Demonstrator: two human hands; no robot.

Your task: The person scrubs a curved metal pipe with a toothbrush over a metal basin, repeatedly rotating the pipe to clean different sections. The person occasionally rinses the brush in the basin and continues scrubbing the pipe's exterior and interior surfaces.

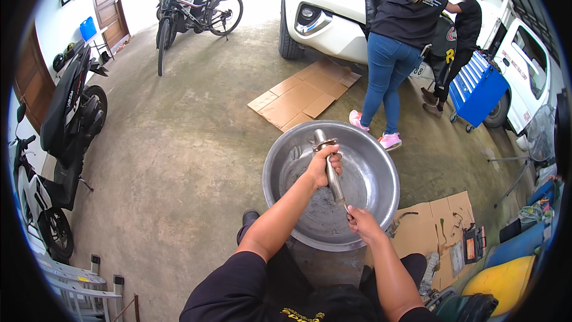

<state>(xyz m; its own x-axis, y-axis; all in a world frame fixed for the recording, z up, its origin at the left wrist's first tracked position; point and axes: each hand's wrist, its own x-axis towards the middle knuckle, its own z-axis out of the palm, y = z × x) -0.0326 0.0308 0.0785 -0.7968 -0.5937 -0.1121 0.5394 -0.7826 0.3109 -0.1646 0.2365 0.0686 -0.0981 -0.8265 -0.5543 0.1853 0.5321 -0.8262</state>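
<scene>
Metal rod [331,170], a long grey shaft with a wider fitting at its upper end, is held over a large round metal basin [381,161] on the concrete floor [179,161]. The left hand [323,166] is wrapped around the upper part of the rod in a closed grip, fingers curled over the shaft just below the fitting. The right hand [361,220] is closed in a pinching grip on the rod's lower end, near the basin's near rim. The rod is tilted, its top toward the far side of the basin and its bottom toward the person. Dark residue is seen on the basin's bottom beneath the rod.

To the right of the basin, flattened cardboard [438,226] is spread on the floor, with small tools and an orange-and-black case [473,243] lying on it. A yellow container [500,280] is seen at the lower right. More cardboard sheets [301,95] lie farther off, in front of a white car [333,24]. Two other people stand at the car, one in blue jeans [387,71], and a blue tool cart [476,86] is placed beside them. Motorcycles [71,107] are parked along the left wall, and a bicycle [196,9] stands at the back.
</scene>
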